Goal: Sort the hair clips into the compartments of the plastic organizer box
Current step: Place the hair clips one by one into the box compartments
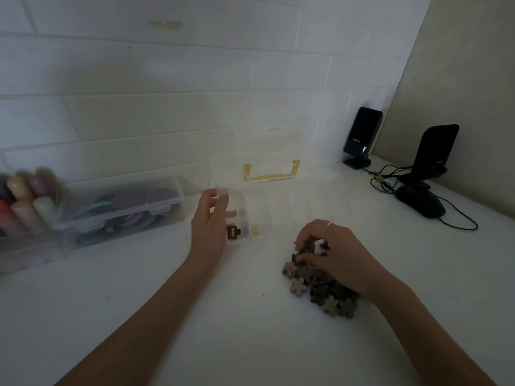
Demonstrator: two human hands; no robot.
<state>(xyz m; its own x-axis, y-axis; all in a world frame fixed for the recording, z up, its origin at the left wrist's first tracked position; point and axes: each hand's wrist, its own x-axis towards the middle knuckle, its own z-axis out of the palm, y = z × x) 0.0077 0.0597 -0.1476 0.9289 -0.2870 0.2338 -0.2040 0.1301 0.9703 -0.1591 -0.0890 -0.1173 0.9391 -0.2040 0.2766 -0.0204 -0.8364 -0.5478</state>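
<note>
A clear plastic organizer box [281, 201] lies open on the white table, its lid with a yellow handle [271, 171] leaning back toward the wall. A dark brown clip [232, 232] lies in its leftmost compartment and a pale yellow clip [254, 230] in the one beside it. My left hand [209, 224] rests against the box's left end, fingers on the wall. A pile of flower-shaped hair clips [317, 285], brown, grey and beige, lies in front of the box. My right hand [331, 252] sits on the pile's far side, fingertips pinching a dark clip [306, 249].
A clear lidded box [119, 210] of round coloured items stands at the left, with a container of pastel cylinders [25, 201] beyond it. Two black speakers [362, 135] [437, 151], a black mouse [420, 203] and cables [457, 218] occupy the back right corner. The tiled wall is close behind.
</note>
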